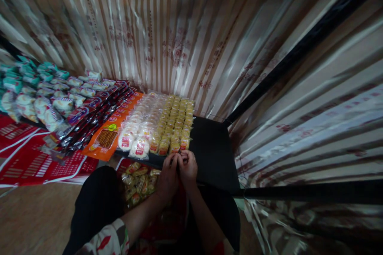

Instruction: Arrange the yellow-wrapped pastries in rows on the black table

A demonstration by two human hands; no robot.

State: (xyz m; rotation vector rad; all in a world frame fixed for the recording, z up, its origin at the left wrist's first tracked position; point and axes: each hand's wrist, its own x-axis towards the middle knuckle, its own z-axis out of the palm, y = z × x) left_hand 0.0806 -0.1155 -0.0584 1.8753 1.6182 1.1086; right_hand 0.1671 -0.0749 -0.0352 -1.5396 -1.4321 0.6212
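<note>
My left hand and my right hand are side by side at the front edge of a dark shelf. Their fingers are curled and pinched together against the front of small yellow wrapped snack packets, which stand in tight rows. Both hands seem to grip a front packet; the fingers partly cover it. To the left of these rows are white round wrapped crackers. Below my left hand, more yellow packets lie loose in a pile between my knees.
Left of the crackers are an orange snack bag, dark red glossy packs, white wrapped packets and green ones. Red baskets stand below at left. Striped sheeting hangs behind; a black post slants at right.
</note>
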